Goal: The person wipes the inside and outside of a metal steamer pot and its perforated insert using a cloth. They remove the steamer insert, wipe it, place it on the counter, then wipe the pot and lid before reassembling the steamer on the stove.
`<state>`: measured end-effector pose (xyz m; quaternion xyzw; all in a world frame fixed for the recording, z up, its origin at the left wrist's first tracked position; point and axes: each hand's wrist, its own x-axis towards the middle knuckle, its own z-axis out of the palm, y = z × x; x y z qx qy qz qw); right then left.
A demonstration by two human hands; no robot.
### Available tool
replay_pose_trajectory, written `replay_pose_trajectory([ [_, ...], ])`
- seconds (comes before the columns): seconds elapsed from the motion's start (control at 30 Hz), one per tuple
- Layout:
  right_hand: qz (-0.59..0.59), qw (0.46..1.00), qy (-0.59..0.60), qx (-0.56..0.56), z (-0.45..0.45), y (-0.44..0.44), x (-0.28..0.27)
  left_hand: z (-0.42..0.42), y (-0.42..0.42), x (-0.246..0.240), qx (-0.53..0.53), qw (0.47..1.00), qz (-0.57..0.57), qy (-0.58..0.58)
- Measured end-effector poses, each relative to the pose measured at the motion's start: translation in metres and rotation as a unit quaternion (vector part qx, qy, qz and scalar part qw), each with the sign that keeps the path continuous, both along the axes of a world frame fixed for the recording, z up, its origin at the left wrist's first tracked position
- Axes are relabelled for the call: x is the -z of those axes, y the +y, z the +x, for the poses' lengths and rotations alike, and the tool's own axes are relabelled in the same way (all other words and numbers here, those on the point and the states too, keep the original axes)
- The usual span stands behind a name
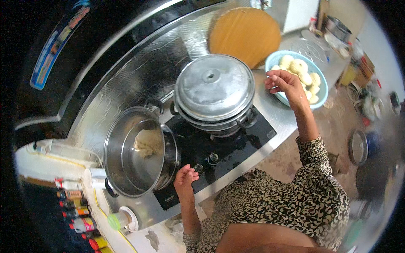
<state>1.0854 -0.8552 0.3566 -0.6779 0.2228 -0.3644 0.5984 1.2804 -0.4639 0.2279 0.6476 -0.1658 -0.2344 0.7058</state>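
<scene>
My left hand (186,180) is above the front edge of the black gas cooktop (250,139), near a control knob (198,168). Its fingers are loosely curled, with nothing visible in them. Beside it stands an uncovered steel pot (109,161); a crumpled beige thing (147,143) lies inside, too unclear to name. A lidded steel pot (213,88) stands on the cooktop's far burner. My right hand (286,85), thumb apart and fingers half bent, is over the near rim of a light blue plastic basin (323,96). Pale rounded pieces (297,66), apparently peeled potatoes, fill the basin and are partly hidden by that hand.
A round wooden board (245,34) leans behind the lidded pot. Foil (117,85) lines the wall. A green-lidded jar (118,220) stands at the counter's left end, with several bottles (83,225) beyond. A metal pan (338,29) sits at the far right.
</scene>
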Motion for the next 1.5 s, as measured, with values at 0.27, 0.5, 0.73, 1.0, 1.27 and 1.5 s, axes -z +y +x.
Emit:
replay_pose_trajectory([
  [0.27,0.052,0.993,0.086,0.069,-0.066,0.055,0.041,0.004,-0.018,-0.001,0.097,0.995,0.022,0.017],
  [0.5,0.081,0.984,0.134,0.087,-0.092,0.095,0.058,-0.004,-0.039,-0.004,0.172,0.985,0.01,0.013],
  [0.73,0.056,0.992,0.109,0.033,-0.102,0.1,0.069,-0.022,-0.059,-0.031,0.208,0.976,0.036,-0.052],
  [1.0,0.062,0.985,0.133,0.09,-0.168,0.075,0.088,-0.063,-0.129,-0.021,0.305,0.948,0.073,-0.045],
  [1.27,0.15,0.93,0.155,0.297,-0.311,0.12,0.102,-0.146,-0.223,0.014,0.487,0.872,0.051,0.01],
  [1.5,0.202,0.895,0.135,0.375,-0.435,0.088,0.14,-0.247,-0.298,0.024,0.538,0.841,0.056,-0.001],
])
